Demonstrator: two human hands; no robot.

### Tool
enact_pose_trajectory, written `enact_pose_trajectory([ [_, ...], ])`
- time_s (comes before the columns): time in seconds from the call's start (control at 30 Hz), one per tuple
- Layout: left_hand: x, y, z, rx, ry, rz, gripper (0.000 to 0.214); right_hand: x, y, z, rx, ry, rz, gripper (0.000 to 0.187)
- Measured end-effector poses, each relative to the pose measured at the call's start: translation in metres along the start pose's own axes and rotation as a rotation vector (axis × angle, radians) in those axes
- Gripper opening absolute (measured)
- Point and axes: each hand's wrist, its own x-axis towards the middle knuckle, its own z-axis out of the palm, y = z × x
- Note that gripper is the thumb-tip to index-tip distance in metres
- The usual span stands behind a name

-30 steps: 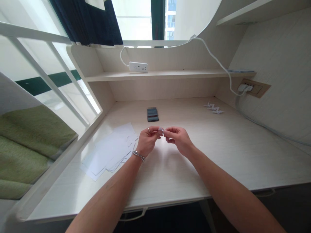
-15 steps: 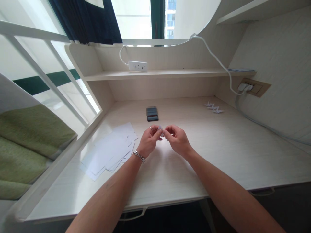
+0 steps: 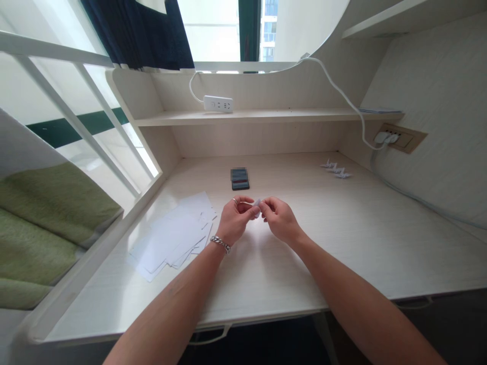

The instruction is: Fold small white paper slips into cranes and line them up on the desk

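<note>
A small folded piece of white paper (image 3: 257, 207) is pinched between my two hands above the middle of the desk. My left hand (image 3: 236, 219), with a ring and a chain bracelet, grips its left side between thumb and fingers. From the right, my right hand (image 3: 280, 218) pinches the other side with its fingertips. The fingers cover much of the paper, so its exact folds cannot be made out. Several sheets of white paper (image 3: 175, 233) lie overlapping to the left of my left hand.
Beyond my hands lies a dark, flat object (image 3: 240, 179). Small folded paper cranes (image 3: 337, 169) stand at the back right of the desk (image 3: 365, 228). A white power strip (image 3: 218, 104) rests on the shelf, and a cable (image 3: 342, 94) runs to the wall socket (image 3: 403, 138).
The folded paper has turned in my fingers and now points more upward. My hands have shifted only slightly; the whole view has moved a little.
</note>
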Motion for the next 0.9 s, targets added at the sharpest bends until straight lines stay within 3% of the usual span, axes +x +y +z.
enact_pose_trajectory([
  [0.1, 0.000, -0.001, -0.001, -0.005, 0.006, -0.016, 0.037, 0.002, 0.000, 0.000, 0.012, -0.003, 0.011, 0.026],
  [0.27, 0.001, -0.002, -0.006, -0.003, -0.009, -0.059, 0.034, 0.004, -0.010, -0.005, 0.323, -0.037, 0.190, 0.030],
  [0.47, -0.001, 0.001, -0.005, -0.030, -0.035, -0.078, 0.034, 0.002, -0.014, -0.009, 0.512, -0.157, 0.255, 0.032],
  [0.7, 0.000, 0.001, -0.007, 0.190, 0.084, -0.019, 0.035, 0.003, -0.004, 0.000, 0.374, -0.053, 0.199, 0.030],
  [0.9, 0.000, 0.002, -0.005, 0.164, 0.033, -0.092, 0.040, 0.003, -0.001, 0.003, 0.258, -0.033, 0.107, 0.023],
])
